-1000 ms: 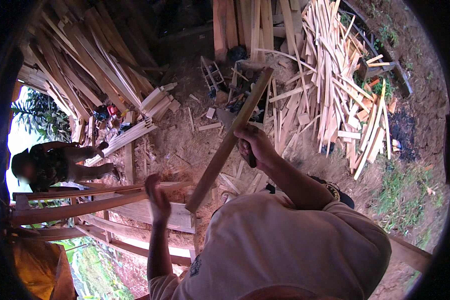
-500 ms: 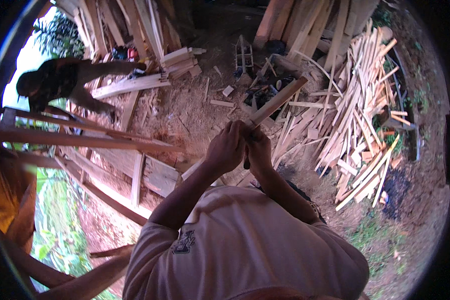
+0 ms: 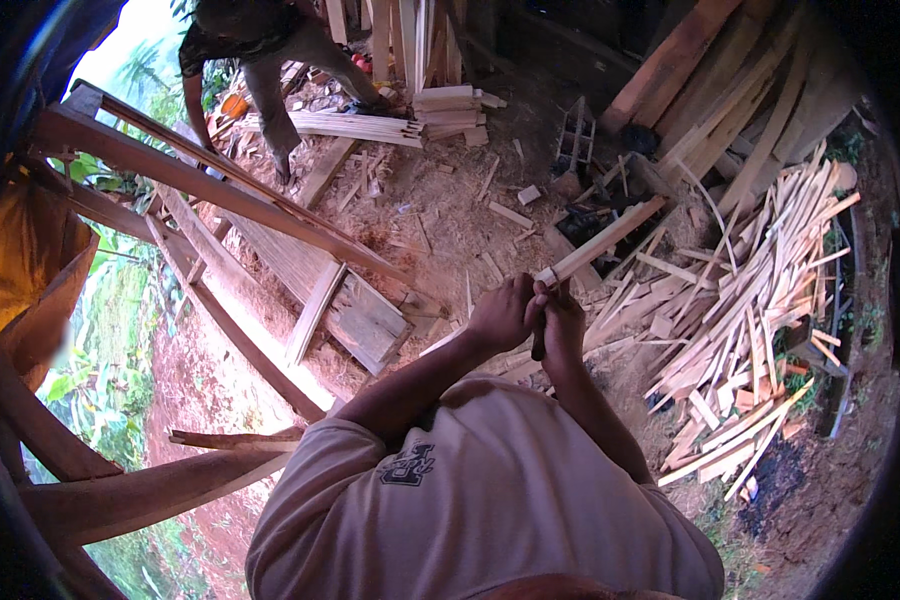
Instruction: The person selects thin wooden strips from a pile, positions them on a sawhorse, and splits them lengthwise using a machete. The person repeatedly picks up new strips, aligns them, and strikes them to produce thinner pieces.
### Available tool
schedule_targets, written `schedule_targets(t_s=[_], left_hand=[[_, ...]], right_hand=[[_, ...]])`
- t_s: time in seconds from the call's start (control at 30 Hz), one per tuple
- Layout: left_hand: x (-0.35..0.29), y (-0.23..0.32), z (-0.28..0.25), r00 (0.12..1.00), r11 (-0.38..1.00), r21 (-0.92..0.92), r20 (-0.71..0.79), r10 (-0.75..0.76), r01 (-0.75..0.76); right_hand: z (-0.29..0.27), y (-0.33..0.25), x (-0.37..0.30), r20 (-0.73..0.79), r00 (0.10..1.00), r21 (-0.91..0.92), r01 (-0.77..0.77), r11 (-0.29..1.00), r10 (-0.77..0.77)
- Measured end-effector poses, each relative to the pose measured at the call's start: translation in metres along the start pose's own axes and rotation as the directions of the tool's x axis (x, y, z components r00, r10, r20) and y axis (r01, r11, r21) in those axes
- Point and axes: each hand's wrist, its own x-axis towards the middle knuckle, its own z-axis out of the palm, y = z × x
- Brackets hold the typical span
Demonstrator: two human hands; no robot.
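Observation:
My left hand [image 3: 503, 316] and my right hand [image 3: 564, 322] are closed and touch each other in front of my chest. From above them a long, pale wooden strip [image 3: 610, 238] slants up to the right, its near end cut lighter. The left fingers curl at that near end and appear to hold it. Below the right thumb, a short dark handle [image 3: 537, 346] sticks out between the hands, seemingly in the right grip. Its other end is hidden, so I cannot tell what tool it is.
A large heap of wood offcuts [image 3: 740, 320] lies to the right. Planks [image 3: 750, 100] lean at the back. To the left, a long beam [image 3: 220, 205] and a wide board [image 3: 365, 320] stretch across. Another person [image 3: 270, 60] stands bent at the far left, near stacked boards [image 3: 345, 127].
My view has swung, so the surroundings shift right and downward. Both hands stay together with the strip and handle. The other person has straightened somewhat, with one arm hanging down.

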Motion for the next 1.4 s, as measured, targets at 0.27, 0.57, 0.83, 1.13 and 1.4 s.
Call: schedule_targets(t_s=[0.27,0.57,0.83,1.13,1.4], left_hand=[[-0.004,-0.094,-0.065,0.951,0.925,0.221,-0.049,-0.306,0.309],[-0.008,-0.226,-0.068,0.909,0.857,0.305,-0.137,-0.393,0.417],[-0.015,-0.222,-0.069,0.905,0.854,0.302,-0.172,-0.389,0.424],[-0.017,-0.217,-0.063,0.906,0.835,0.350,-0.158,-0.393,0.424],[-0.017,-0.230,-0.057,0.946,0.849,0.465,-0.303,-0.113,0.250]], right_hand=[[-0.038,0.016,0.000,0.027,0.990,-0.034,-0.136,0.990,0.137],[-0.075,0.036,-0.014,-0.099,0.990,-0.320,-0.131,0.938,0.104],[-0.074,0.025,-0.030,-0.130,0.991,-0.334,-0.024,0.942,-0.021],[-0.063,-0.006,-0.035,-0.010,0.953,-0.705,0.208,0.678,-0.303],[-0.032,-0.005,-0.011,0.225,0.947,-0.676,0.323,0.663,-0.231]])
